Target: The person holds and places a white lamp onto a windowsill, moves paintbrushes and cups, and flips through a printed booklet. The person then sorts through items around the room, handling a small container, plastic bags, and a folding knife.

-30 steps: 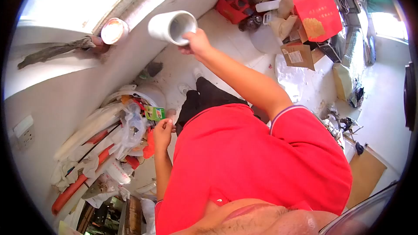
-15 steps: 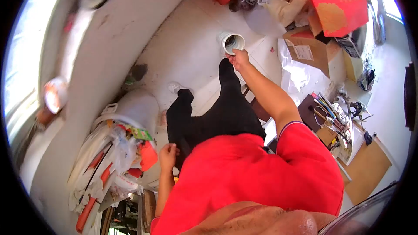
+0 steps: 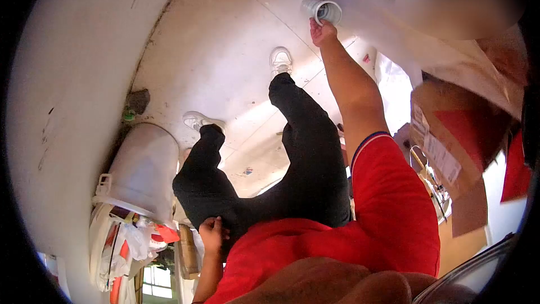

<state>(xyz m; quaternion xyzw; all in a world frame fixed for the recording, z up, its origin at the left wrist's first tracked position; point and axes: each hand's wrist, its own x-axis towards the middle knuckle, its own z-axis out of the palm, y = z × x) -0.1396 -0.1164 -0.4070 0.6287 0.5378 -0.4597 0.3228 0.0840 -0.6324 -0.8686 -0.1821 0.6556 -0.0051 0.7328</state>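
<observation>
Big white plastic bucket (image 3: 145,163) sits right up by an off-white wall (image 3: 62,79) that's pretty scuffed, dark marks here and there. Past the bucket it's all pale tiled floor (image 3: 225,34), thin dark joints, grimy line along the wall. Sun's hitting the tiles hard over to the bucket's right. Below the bucket some bright panes (image 3: 156,282) glow, can't tell if that's a window or a reflection.

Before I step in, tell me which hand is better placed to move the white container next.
Right hand, probably: it grips the rim of the white container, while the left hand is by the black trousers, well away.
</observation>
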